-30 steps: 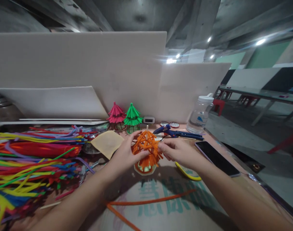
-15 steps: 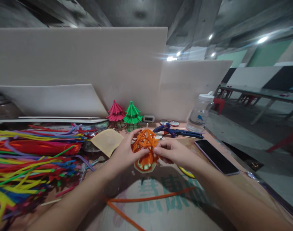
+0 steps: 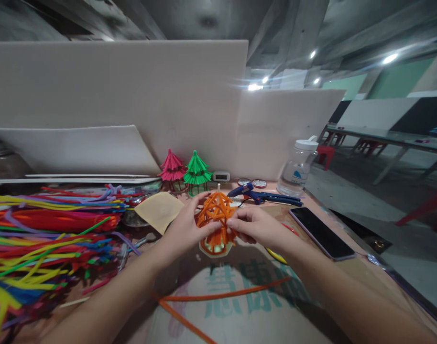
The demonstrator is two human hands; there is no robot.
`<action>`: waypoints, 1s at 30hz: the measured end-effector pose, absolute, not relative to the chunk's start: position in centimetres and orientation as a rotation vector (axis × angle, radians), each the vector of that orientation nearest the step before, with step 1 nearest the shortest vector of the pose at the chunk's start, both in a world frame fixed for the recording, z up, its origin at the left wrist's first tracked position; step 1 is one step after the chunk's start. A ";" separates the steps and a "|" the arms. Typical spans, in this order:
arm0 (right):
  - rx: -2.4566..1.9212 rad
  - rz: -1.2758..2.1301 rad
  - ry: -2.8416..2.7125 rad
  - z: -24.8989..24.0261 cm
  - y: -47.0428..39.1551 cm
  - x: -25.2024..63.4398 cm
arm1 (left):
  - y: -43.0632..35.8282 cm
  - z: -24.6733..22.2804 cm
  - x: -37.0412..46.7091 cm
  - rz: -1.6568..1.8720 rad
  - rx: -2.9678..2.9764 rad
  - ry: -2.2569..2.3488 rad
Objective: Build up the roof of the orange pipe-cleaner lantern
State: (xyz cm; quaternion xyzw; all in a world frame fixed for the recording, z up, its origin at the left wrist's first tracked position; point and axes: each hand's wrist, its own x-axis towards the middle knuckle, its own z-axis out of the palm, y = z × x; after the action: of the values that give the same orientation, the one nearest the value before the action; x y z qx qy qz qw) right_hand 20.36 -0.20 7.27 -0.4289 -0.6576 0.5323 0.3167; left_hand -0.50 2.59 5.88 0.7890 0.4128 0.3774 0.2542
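Observation:
An orange pavilion model of pipe cleaners [image 3: 217, 210] stands upright on a pale base [image 3: 215, 249], a light stick poking from its top. My left hand [image 3: 194, 220] is closed around its left side, the thumb lying across the front. On the right side, my right hand [image 3: 252, 224] pinches at the orange strips along the lower roof edge; what exactly lies between its fingertips is hidden. A bent orange pipe cleaner [image 3: 225, 292] lies on the board nearer to me. Behind stand a pink pavilion model [image 3: 171, 167] and a green one [image 3: 197, 172].
Many coloured pipe cleaners [image 3: 49, 239] are heaped at left beside a square tan sheet [image 3: 159, 211]. A blue glue gun [image 3: 252, 193], a water bottle [image 3: 296, 165] and a phone [image 3: 322, 233] lie or stand at right. White foam boards [image 3: 114, 95] close off the back.
Both hands keep almost the same hold on the orange model. My right hand has shifted very slightly left, and a bit of red shows beside its wrist.

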 end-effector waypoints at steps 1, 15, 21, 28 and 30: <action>-1.140 1.395 -1.742 7.4 -0.2 20.4 | 2.6 5.9 -0.5 1.023 2.139 1.120; -1.288 0.806 -1.910 8.0 0.8 23.4 | 3.4 5.6 -1.2 0.976 1.997 1.088; -1.306 0.634 -1.994 7.0 0.3 24.4 | 3.2 7.1 -2.1 0.931 2.085 1.182; -1.565 0.351 -2.394 3.7 -0.8 29.8 | 2.6 5.5 -4.0 0.835 1.962 1.117; -1.678 0.293 -2.421 2.9 -0.7 30.5 | 2.1 4.3 -4.3 0.915 1.934 1.112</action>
State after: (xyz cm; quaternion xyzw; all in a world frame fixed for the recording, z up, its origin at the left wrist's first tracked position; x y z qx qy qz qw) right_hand 30.53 -0.71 2.95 -0.5645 -0.8145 0.0985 0.0907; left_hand -4.29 2.10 4.30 0.7493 0.4307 0.3545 0.3570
